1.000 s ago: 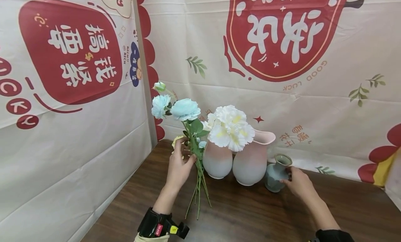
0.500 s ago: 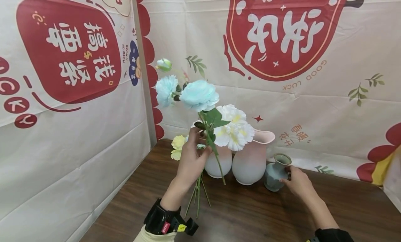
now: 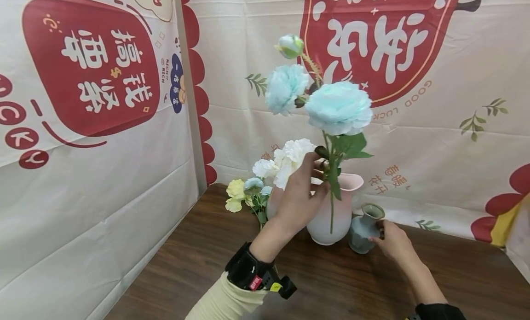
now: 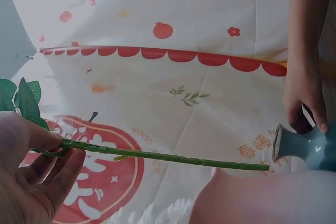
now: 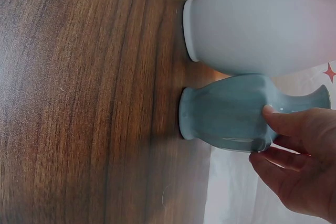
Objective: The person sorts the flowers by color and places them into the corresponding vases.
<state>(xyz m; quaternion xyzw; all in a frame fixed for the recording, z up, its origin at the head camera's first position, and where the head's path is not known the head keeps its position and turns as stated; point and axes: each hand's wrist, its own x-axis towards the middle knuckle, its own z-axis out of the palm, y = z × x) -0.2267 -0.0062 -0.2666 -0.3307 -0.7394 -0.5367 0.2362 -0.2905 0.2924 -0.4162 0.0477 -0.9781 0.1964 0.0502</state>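
My left hand (image 3: 301, 195) pinches the green stem (image 4: 157, 156) of an artificial light-blue flower spray (image 3: 340, 107), which has two full blooms and a bud at the top. The spray is upright in the air, in front of a pink-and-white vase (image 3: 327, 225), and its stem's lower end hangs free. In the left wrist view that end points toward the mouth of a small blue-green vase (image 3: 362, 232), apart from it. My right hand (image 3: 396, 244) holds this small vase by its side, thumb and fingers around the body below the neck. The vase stands upright on the table.
Another pink-and-white vase (image 3: 273, 202) stands to the left, mostly behind my left hand. White flowers (image 3: 290, 161) show above the vases. Yellow flowers (image 3: 235, 195) and small blue ones lie at the left on the wooden table (image 3: 186, 264). Printed cloth (image 3: 232, 48) hangs behind.
My left hand has lifted the light-blue flower spray away from the other stems and carried it up and to the right, toward the small vase. My right hand stays on the vase.
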